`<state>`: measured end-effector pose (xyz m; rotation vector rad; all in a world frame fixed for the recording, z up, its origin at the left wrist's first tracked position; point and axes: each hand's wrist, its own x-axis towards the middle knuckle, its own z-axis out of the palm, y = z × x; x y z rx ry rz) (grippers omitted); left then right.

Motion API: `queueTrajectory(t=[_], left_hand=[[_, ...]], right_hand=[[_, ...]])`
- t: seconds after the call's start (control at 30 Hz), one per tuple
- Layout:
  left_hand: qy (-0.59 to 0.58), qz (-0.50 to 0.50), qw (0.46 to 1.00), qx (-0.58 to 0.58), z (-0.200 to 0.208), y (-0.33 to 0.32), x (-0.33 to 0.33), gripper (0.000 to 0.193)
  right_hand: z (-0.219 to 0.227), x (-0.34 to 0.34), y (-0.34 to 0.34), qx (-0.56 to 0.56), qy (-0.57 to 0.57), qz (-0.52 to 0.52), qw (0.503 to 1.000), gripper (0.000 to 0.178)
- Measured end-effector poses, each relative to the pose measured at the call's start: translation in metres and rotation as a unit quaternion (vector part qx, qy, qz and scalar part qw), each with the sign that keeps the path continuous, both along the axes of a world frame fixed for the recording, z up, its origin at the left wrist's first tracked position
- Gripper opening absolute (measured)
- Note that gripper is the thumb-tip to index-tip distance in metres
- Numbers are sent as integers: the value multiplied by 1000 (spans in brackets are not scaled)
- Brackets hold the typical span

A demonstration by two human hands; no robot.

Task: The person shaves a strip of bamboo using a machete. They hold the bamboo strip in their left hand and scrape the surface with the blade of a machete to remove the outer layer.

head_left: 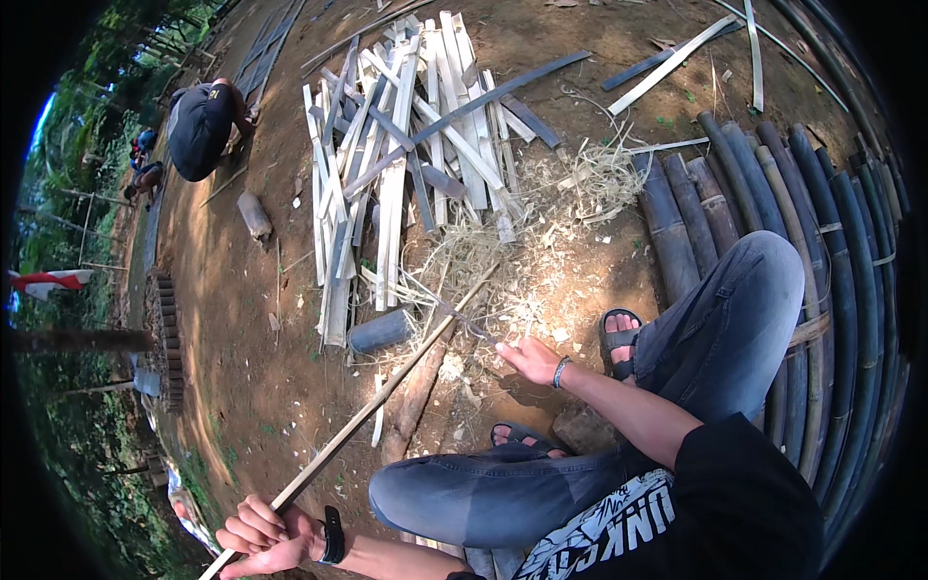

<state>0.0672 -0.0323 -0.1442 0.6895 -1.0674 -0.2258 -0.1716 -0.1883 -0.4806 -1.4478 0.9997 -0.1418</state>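
Observation:
My left hand (266,535) is closed around the near end of a long, narrow bamboo strip (372,404). The strip slants up and away to the right, over a thin log (421,391) on the ground. In my right hand (532,361) is the handle of a knife (471,327); its thin, dark blade points up and left and meets or crosses the strip near its far end. Exactly where the edge touches I cannot make out. Pale curled shavings (541,290) lie around the blade and ahead of my right hand.
A heap of split bamboo slats (401,145) lies ahead, with a short bamboo piece (380,331) beside it. Dark bamboo poles (822,280) form a platform at the right, under my leg. Another person (201,130) bends down at the far left. Loose slats (667,68) lie at the far right.

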Motion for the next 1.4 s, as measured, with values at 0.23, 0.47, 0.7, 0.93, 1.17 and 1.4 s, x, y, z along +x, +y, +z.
queueTrajectory(t=[0.23, 0.47, 0.7, 0.93, 1.17, 1.4], left_hand=[[2, -5, 1000, -1, 0, -5, -6, 60], [-12, -18, 1000, -2, -7, -1, 21, 66], [-10, -6, 1000, 3, 2, -8, 14, 54], [-15, -40, 999, 17, 9, -27, -6, 55], [13, -2, 1000, -25, 11, -23, -24, 58], [14, 24, 999, -34, 7, -23, -30, 59]], right_hand=[[-24, 6, -27, 52, 39, -40, 997, 74], [-52, -11, -39, 86, 73, -75, 991, 68], [28, 21, 7, 105, -48, 4, 993, 67], [128, 28, 22, -5, -177, 42, 983, 65], [110, 18, 21, 92, -144, 13, 985, 69], [107, 0, 31, -8, -69, 32, 997, 73]])
